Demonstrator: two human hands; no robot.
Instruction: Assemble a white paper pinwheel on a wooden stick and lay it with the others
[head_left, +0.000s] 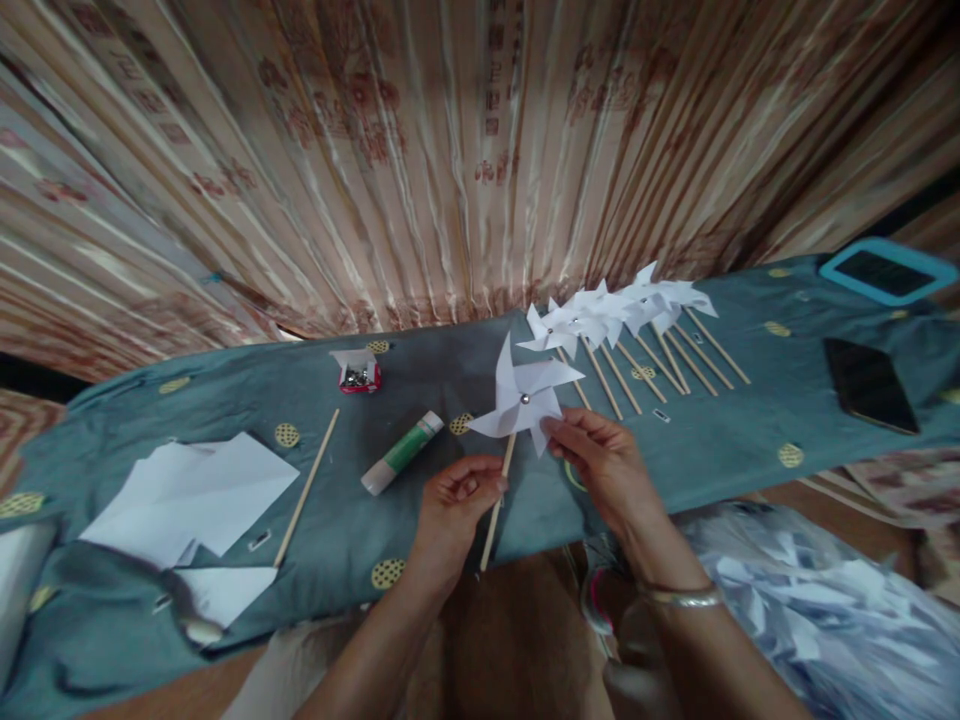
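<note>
A white paper pinwheel [534, 384] with a silver pin at its centre is held up over the table's front part. My left hand [459, 500] is closed round its wooden stick [490, 527], just below the paper blades. With thumb and fingers my right hand [600, 462] pinches the lower right blade. Left of my hands lies a glue stick [403, 453] with a green label. Behind it stands a small red box [360, 372] of metal pins, its lid up.
Several pinwheels [600, 318] lie in a row at the back right. Paper sheets [187, 495] and a loose stick [307, 488] are on the left. A phone [870, 385] and a blue-framed tablet [889, 271] lie far right. A plastic bag [832, 610] of white paper pieces sits below the table's edge.
</note>
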